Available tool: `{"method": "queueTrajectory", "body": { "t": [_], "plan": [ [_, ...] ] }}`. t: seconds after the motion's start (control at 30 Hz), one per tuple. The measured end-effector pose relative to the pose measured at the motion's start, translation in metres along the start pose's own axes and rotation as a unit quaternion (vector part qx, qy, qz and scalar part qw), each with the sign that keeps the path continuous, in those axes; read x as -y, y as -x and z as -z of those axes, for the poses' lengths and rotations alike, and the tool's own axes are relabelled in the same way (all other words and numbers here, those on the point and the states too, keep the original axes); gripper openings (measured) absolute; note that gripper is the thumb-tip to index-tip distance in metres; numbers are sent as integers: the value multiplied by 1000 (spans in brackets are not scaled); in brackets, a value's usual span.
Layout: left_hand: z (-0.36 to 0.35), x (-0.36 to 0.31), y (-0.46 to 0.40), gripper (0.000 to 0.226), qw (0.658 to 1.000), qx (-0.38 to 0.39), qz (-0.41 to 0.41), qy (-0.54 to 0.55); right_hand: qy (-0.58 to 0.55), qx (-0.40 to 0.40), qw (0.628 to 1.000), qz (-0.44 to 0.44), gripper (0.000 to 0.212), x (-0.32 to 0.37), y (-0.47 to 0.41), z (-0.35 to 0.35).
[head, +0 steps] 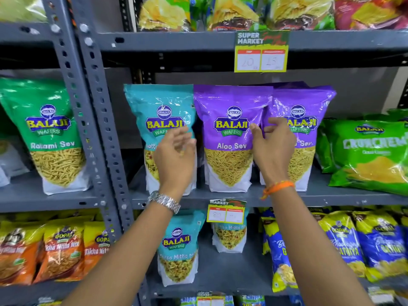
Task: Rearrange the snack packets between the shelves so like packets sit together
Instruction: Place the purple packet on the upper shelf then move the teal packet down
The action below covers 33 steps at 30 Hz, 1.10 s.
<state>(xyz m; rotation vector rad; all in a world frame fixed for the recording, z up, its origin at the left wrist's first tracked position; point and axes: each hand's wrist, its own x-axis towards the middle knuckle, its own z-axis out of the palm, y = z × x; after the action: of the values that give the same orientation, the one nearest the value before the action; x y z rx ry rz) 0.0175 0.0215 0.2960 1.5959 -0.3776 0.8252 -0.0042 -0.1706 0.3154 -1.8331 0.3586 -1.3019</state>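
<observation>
On the middle shelf point(220, 198) stand a teal Khatta Mitha packet point(159, 111) and two purple Aloo Sev packets: one in the centre point(229, 138), one to its right point(309, 111). My left hand point(175, 155) hovers open in front of the teal packet, fingers spread, holding nothing. My right hand point(272, 149) is open at the seam between the two purple packets, fingertips near the centre one's right edge. On the shelf below stand two more teal packets, one in front point(177, 250) and one behind a price tag point(230, 239).
A green Ratlami Sev packet point(53, 133) stands in the left bay beyond the grey upright point(97, 129). Green Crunchem bags point(371, 151) lie at the right. Orange Gopal packets point(61, 250) and blue Gopal packets point(344, 244) fill the lower shelf. Price tags point(261, 55) hang from shelf edges.
</observation>
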Motion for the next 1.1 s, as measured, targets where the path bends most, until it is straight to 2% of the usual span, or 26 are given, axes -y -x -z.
{"method": "queueTrajectory", "body": {
  "t": [0.1, 0.17, 0.27, 0.37, 0.5, 0.6, 0.73, 0.83, 0.93, 1.1],
  "plan": [
    [31, 14, 2, 21, 994, -100, -30, -14, -64, -1, 997, 45, 31, 16, 34, 1],
    [44, 24, -2, 31, 993, -115, -5, -21, -123, 73, 989, 36, 26, 25, 56, -14],
    [52, 37, -7, 62, 996, -43, 48, -68, -153, 214, 964, 40, 45, 31, 82, -45],
    [55, 50, -12, 81, 989, 29, 98, -104, -103, 278, 950, 97, 67, 31, 100, -71],
    [57, 65, -17, 87, 982, 87, 158, -52, -67, 308, 947, 64, 78, 32, 106, -94],
    [59, 72, -15, 75, 976, 108, 187, 9, -92, 294, 951, 39, 69, 26, 102, -108],
    [67, 77, -10, 68, 983, 99, 158, 0, -127, 313, 941, 18, 53, 27, 95, -108],
    [70, 74, -1, 62, 989, 55, 115, -70, -152, 348, 925, 17, 57, 23, 91, -107],
    [73, 67, 12, 62, 989, -2, 70, -132, -190, 397, 898, 3, 52, 22, 88, -100],
    [78, 48, 25, 67, 989, -36, 32, -143, -237, 434, 869, -2, 47, 25, 87, -82]
  ]
}}
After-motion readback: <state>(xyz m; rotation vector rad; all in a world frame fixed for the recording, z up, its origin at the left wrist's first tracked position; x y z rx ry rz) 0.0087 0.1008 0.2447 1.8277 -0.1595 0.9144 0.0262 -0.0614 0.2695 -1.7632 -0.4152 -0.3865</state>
